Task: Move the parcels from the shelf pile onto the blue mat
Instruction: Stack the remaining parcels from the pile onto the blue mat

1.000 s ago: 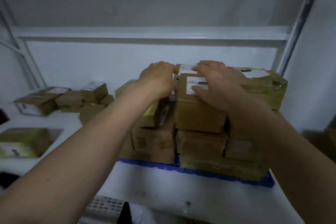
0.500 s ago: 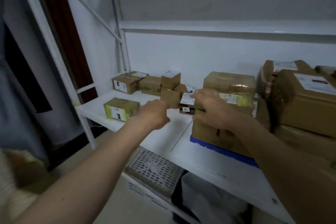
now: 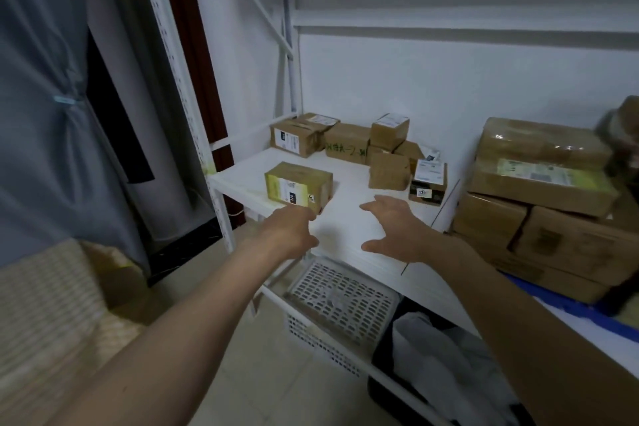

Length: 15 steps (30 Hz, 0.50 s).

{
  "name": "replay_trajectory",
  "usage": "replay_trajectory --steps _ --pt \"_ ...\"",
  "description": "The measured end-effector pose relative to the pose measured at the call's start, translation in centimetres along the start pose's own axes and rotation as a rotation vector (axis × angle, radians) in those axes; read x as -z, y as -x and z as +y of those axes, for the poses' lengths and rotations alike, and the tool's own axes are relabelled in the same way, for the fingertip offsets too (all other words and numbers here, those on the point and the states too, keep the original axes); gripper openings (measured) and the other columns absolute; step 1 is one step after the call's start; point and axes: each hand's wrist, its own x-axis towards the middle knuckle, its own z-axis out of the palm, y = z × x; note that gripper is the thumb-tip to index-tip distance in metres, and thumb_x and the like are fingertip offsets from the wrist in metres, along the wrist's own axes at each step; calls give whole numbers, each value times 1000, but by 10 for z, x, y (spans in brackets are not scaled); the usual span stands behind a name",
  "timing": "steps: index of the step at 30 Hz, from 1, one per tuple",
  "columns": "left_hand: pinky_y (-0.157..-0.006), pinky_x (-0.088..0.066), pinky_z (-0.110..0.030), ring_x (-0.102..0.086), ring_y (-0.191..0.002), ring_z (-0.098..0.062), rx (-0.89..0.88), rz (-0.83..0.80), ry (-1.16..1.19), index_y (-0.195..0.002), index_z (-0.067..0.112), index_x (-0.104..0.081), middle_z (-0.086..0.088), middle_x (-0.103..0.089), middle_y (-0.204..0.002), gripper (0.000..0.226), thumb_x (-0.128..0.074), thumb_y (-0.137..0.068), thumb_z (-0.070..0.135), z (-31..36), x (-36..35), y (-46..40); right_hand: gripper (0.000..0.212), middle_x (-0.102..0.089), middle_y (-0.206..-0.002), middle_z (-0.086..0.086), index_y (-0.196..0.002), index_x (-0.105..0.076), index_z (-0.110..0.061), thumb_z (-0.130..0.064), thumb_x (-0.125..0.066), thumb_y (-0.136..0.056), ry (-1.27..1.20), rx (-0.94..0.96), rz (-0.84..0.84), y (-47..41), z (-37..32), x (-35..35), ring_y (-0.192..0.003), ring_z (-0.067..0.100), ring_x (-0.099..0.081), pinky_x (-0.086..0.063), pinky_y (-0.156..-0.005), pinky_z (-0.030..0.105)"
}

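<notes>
Small brown parcels [image 3: 346,143] lie in a loose pile at the back left of the white shelf [image 3: 349,228]. In front of them sit a yellow-taped parcel [image 3: 299,187] and a small dark labelled parcel [image 3: 428,181]. At the right, larger parcels [image 3: 539,183] are stacked on the blue mat [image 3: 587,313]. My left hand [image 3: 290,235] hovers empty at the shelf's front edge, just below the yellow-taped parcel. My right hand [image 3: 397,232] hovers over bare shelf with fingers spread, holding nothing.
A white perforated basket [image 3: 342,301] and a dark bin with white bags [image 3: 442,367] stand under the shelf. The rack's white upright [image 3: 221,218] marks the shelf's left end. A grey curtain [image 3: 52,114] hangs at the left.
The view has swung left, from the stack on the mat to the shelf pile. Both hands left the top of the stack and now hover empty over the shelf.
</notes>
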Motion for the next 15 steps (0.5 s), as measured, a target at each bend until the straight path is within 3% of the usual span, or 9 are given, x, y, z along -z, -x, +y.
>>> replay_trajectory --steps 8,15 --pt "-105 -39 -37 -40 -133 -25 43 -9 40 -146 23 -35 -5 -40 -147 67 -66 -88 33 -49 -10 -35 84 -13 -159 6 -151 -18 -20 -42 -66 -85 -6 -4 -62 -66 -8 -42 -147 26 -5 -12 -118 39" --pt "-99 -39 -32 -42 -131 -24 72 -80 42 -147 21 -34 -6 -40 -146 68 -67 -88 31 -92 -10 -100 84 -11 -159 8 -151 -14 -17 -42 -63 -87 -48 -65 -110 -137 -8 -66 -146 29 -8 -15 -118 43"
